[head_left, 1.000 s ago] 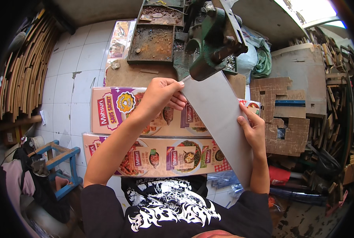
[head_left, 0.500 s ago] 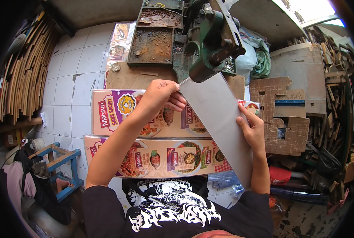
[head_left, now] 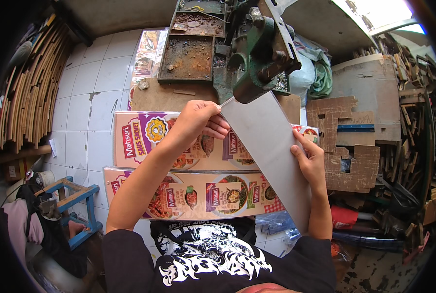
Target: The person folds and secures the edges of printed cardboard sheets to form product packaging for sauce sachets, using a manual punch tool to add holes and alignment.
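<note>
A long grey flat panel (head_left: 264, 151) lies slantwise in front of me, its far end under the head of a green press-like machine (head_left: 257, 63). My left hand (head_left: 204, 119) pinches its far left corner between thumb and fingers, the other fingers curled. On the panel's right edge, my right hand (head_left: 309, 156) grips with the thumb on top; the fingers beneath are partly hidden. Under the panel and my left arm are two long printed food banners, the upper banner (head_left: 135, 139) and the lower banner (head_left: 198, 195), lying one nearer me than the other.
A rusty compartment tray (head_left: 186, 58) with small metal bits adjoins the machine on a brown board (head_left: 154, 100). Stacked wooden strips (head_left: 32, 83) lean at left, above a blue stool frame (head_left: 81, 205). Cut brown boards (head_left: 349, 161) and a green sack (head_left: 322, 78) stand at right.
Almost nothing differs. Both hands keep their hold on the grey panel, and the whole view has shifted very slightly.
</note>
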